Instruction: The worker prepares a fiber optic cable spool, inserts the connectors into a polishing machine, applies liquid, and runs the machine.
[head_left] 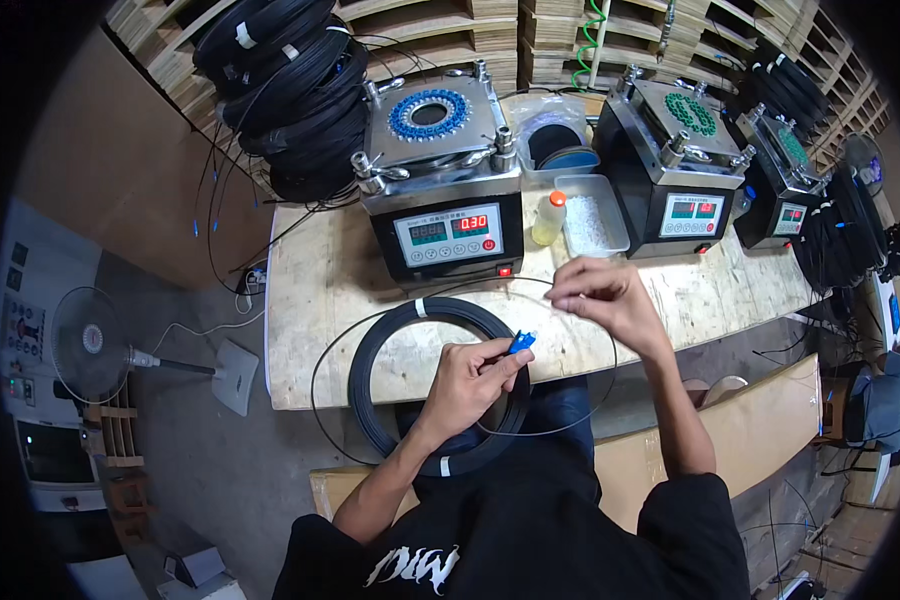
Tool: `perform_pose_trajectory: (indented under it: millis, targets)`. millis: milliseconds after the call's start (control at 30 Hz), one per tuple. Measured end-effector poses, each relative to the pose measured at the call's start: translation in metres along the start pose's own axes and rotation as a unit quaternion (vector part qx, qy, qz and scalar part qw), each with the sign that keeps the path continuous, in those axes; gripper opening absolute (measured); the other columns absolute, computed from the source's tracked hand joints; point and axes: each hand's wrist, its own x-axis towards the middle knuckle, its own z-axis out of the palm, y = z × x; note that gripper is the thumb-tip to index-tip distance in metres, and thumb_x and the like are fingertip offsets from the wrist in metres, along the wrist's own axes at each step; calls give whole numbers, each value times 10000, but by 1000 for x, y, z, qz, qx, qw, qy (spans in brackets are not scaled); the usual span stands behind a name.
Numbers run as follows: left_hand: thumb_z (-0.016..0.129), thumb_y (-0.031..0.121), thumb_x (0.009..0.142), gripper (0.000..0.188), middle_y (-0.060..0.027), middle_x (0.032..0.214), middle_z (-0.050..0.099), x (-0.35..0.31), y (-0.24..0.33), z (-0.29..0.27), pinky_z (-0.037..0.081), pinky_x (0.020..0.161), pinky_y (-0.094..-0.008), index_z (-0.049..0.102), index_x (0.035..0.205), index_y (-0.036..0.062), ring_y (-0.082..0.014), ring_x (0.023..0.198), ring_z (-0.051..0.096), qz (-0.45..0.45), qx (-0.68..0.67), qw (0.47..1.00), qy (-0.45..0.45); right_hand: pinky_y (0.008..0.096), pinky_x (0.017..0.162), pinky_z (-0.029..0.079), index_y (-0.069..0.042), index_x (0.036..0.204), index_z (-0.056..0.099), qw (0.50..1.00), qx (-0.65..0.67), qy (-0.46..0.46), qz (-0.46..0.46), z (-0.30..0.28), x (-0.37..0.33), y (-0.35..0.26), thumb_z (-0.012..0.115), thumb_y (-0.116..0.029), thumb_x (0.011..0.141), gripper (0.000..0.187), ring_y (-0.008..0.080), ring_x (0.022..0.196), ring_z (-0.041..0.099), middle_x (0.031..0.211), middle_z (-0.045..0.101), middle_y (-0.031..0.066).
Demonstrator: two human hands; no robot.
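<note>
My left hand [470, 385] pinches a small blue fibre-optic connector [522, 343] between thumb and fingers, its pale tip pointing up and to the right. Right of it and a little higher, my right hand [610, 300] is raised with thumb and fingertips pressed together. Whatever is between those fingertips is too small to make out. A coil of black cable [370, 365], bound with white tape, rests across the table's front edge and my lap, partly behind my left hand. One loose turn of the cable loops wide around it and passes near my right hand.
Behind the coil stands a polishing machine [450, 240] with a lit display and a ring of blue connectors on top. Further right are two similar machines [680, 200] with green parts, a yellowish bottle [549, 220] with an orange cap, and a clear tub [620, 235]. Cable coils [300, 120] are stacked left.
</note>
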Motion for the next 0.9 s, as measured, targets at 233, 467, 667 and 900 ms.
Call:
perform_pose_trajectory:
  millis: [233, 467, 667, 900]
  targets:
    - [669, 225, 967, 261, -22, 572, 584, -1, 9, 7, 394, 485, -243, 747, 1013, -21, -43, 535, 533, 50, 63, 997, 11, 261, 842, 551, 24, 1034, 753, 981, 148, 92, 85, 33, -33, -4, 735, -16, 888, 153, 133, 939, 681, 1020, 734, 106]
    - [658, 230, 971, 264, -40, 561, 579, -2, 5, 8, 399, 483, -252, 747, 999, -17, -50, 530, 539, 71, 86, 994, 13, 278, 819, 552, 37, 985, 751, 978, 169, 114, 41, 47, -37, 6, 750, 49, 834, 151, 171, 901, 689, 988, 730, 145]
    - [649, 233, 975, 274, -36, 542, 561, -1, -2, 9, 371, 464, -275, 736, 907, -18, -52, 496, 482, 91, 89, 992, 15, 283, 820, 547, 39, 974, 755, 980, 163, 111, 25, 47, -37, 9, 744, 63, 829, 147, 184, 910, 687, 984, 729, 160]
    - [642, 257, 983, 343, -32, 528, 542, -3, -3, 8, 358, 458, -284, 679, 789, -24, -56, 484, 462, 73, 84, 994, 17, 284, 822, 548, 63, 976, 754, 987, 126, 100, 16, 48, -39, 11, 716, 97, 823, 161, 192, 917, 688, 981, 730, 171]
